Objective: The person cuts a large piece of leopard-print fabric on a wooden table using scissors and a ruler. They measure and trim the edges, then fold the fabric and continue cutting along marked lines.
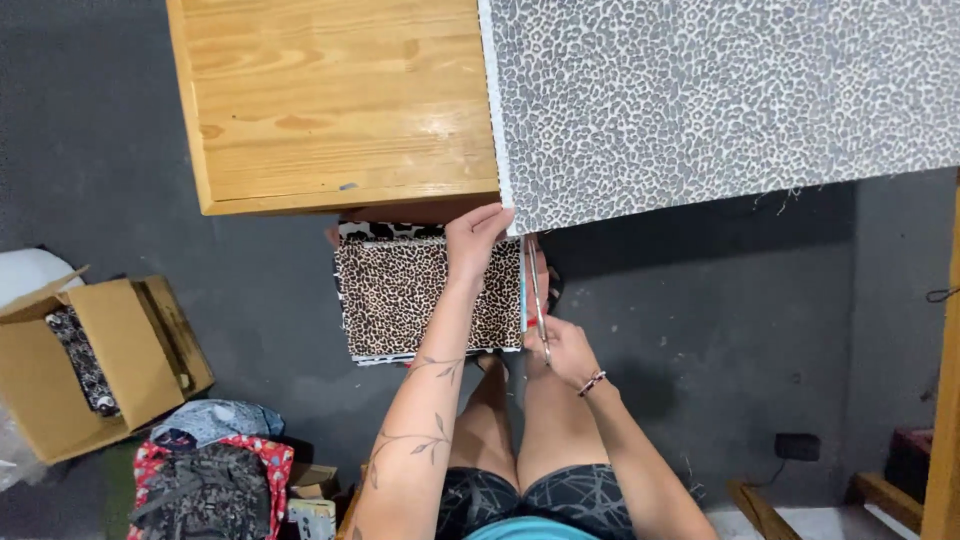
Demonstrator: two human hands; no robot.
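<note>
Overhead, a person seated at a work table cuts patterned cloth.

Floor: a dark grey concrete floor (720, 330) lies bare to the right of the knees, the widest open room in the frame.

Fabric: a large sheet of grey-and-white leopard-print fabric (720, 95) covers the right part of the table, its left edge running straight down to a corner that hangs just past the table's near edge, probably so the blades can get under it.

Table: a pale varnished pine table (340, 100) shows bare wood left of the sheet.

Carton: an open brown cardboard box (100, 365) holding folded dark prints stands well apart at lower left, out of the arms' way.

Heap: a pile of red, blue and grey printed cloth (215, 465) sits just beside the carton.

Stack: a stack of brown leopard-print fabric rectangles (400, 300) rests on the lap under the left forearm, close to the cutting line.

Left hand: the left hand (478, 232), fingers flat and together, presses the hanging corner against the table's edge, seemingly keeping the cloth taut.

Right hand: the right hand (562, 345) is closed around the handles.

Scissors: long silver steel scissors (537, 290) point up toward the fabric's corner, blades slightly parted.
</note>
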